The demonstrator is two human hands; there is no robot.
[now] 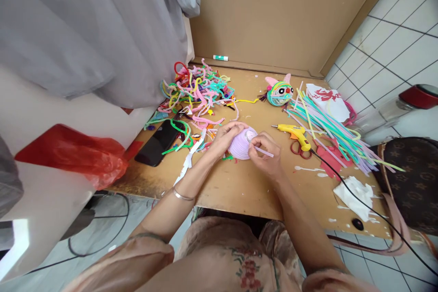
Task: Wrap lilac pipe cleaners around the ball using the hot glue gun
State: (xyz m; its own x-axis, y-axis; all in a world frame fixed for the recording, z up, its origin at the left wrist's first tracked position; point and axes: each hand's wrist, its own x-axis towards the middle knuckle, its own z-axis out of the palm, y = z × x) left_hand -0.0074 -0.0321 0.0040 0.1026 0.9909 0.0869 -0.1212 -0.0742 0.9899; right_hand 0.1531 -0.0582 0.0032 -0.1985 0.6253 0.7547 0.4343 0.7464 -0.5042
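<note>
A lilac ball [239, 147] wound from pipe cleaner rests on the wooden table [239, 187] in front of me. My left hand [226, 136] curls over its left side and grips it. My right hand [264, 151] is closed on the loose lilac pipe cleaner end [265, 151], pressing it against the ball's right side. A finished striped ball with eyes and pink ears [278, 91] sits farther back.
A heap of coloured pipe cleaners [198, 89] lies at back left, straight ones [328, 130] at right. A yellow glue gun [296, 133] with its black cord, red scissors [301, 150], a black phone [158, 142], a red bag [78, 153], tissue [356, 194] and a brown handbag [414, 182] surround me.
</note>
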